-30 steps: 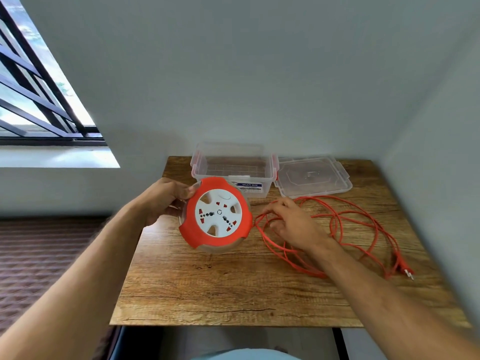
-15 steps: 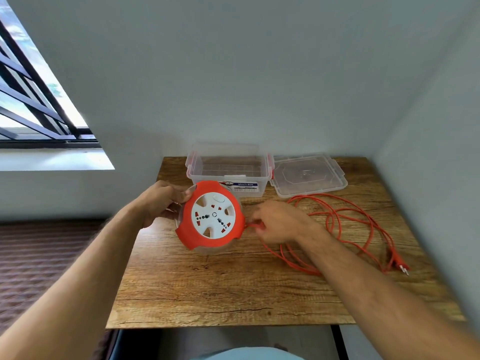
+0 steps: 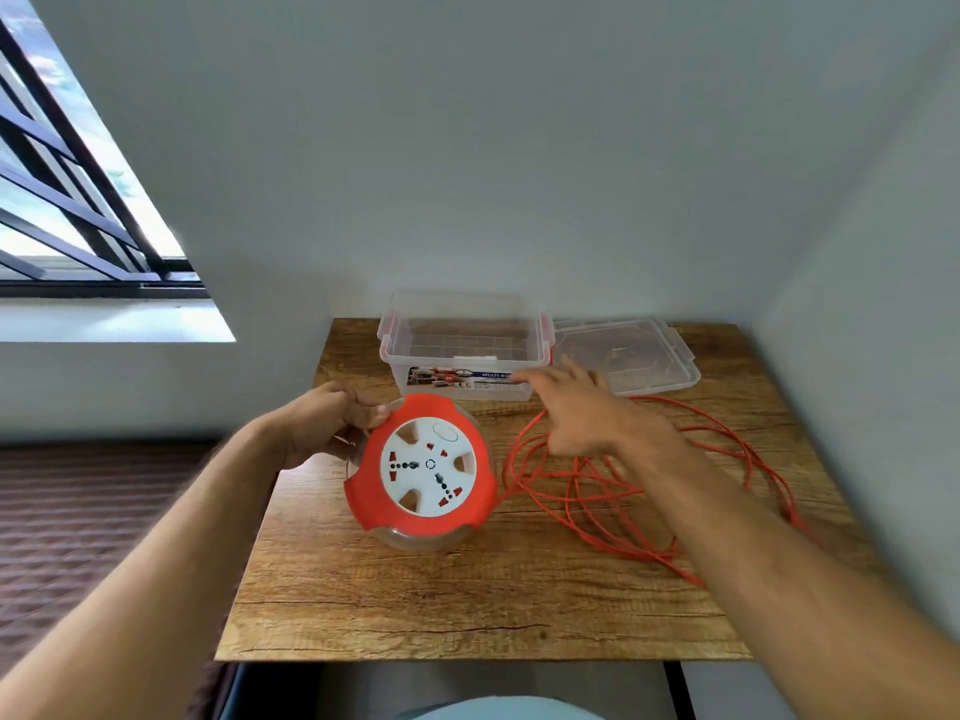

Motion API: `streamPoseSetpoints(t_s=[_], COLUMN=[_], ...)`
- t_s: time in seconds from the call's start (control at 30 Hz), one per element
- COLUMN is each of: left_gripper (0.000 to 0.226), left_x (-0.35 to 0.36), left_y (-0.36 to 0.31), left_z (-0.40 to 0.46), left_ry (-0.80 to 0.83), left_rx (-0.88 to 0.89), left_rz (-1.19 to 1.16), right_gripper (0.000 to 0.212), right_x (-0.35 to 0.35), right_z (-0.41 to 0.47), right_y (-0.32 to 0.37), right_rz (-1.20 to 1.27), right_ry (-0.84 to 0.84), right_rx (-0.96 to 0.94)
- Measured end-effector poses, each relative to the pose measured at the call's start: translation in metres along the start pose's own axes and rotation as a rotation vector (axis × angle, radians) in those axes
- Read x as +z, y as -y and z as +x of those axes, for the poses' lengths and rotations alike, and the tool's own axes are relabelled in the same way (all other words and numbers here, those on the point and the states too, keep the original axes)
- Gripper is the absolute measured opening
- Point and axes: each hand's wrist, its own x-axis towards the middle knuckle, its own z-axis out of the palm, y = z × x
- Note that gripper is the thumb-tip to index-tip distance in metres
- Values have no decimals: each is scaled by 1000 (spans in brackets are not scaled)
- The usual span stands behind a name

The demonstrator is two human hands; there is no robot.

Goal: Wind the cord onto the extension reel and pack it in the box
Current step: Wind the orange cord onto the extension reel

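Note:
An orange and white extension reel (image 3: 426, 470) stands tilted on the wooden table (image 3: 467, 605), socket face toward me. My left hand (image 3: 322, 423) grips its upper left rim. The loose orange cord (image 3: 623, 532) lies in tangled loops to the right of the reel. Strands rise from the reel's right side to the underside of my right hand (image 3: 587, 418), which hovers over the cord, blurred, fingers reaching toward the box. The clear plastic box (image 3: 462, 324) stands without its lid behind the reel. My right forearm covers the cord's far end.
The box's clear lid (image 3: 634, 356) lies flat to the right of the box, against the back wall. Walls close the table at the back and right. A barred window (image 3: 78, 210) is at the left, over patterned floor.
My right hand moved from pinching the cord beside the reel up and right toward the box, lifting strands. The reel stays in my left hand, tilted a little more.

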Motion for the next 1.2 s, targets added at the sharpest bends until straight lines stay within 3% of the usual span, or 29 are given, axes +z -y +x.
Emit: streamPoseSetpoints(t_s=[0.13, 0.2, 0.33, 0.5, 0.6, 0.8, 1.13, 1.2], left_gripper=[26, 27, 28, 31, 33, 32, 15, 18], left_x=[2, 2, 3, 3, 3, 10, 27, 35], left_y=[1, 0, -3, -3, -2, 0, 0, -1], left_z=[1, 1, 2, 1, 1, 1, 3, 3], left_ry=[-32, -33, -49, -76, -53, -93, -220, -201], left_rx=[-61, -69, -66, -29, -13, 15, 168, 224], left_rz=[9, 6, 35, 20, 34, -20, -151, -158], right_gripper=[52, 32, 46, 48, 36, 63, 60, 60], right_x=[1, 9, 31, 43, 48, 47, 66, 68], right_z=[-15, -17, -13, -14, -17, -13, -10, -11], right_y=[46, 66, 80, 79, 85, 80, 89, 91], right_rz=[-89, -217, -389, -412, -218, -297, -187, -37], right_ry=[-302, -312, -245, -257, -324, -406, -578, -628], right_rx=[-489, -620, -686, -614, -554, -401, -163, -38])
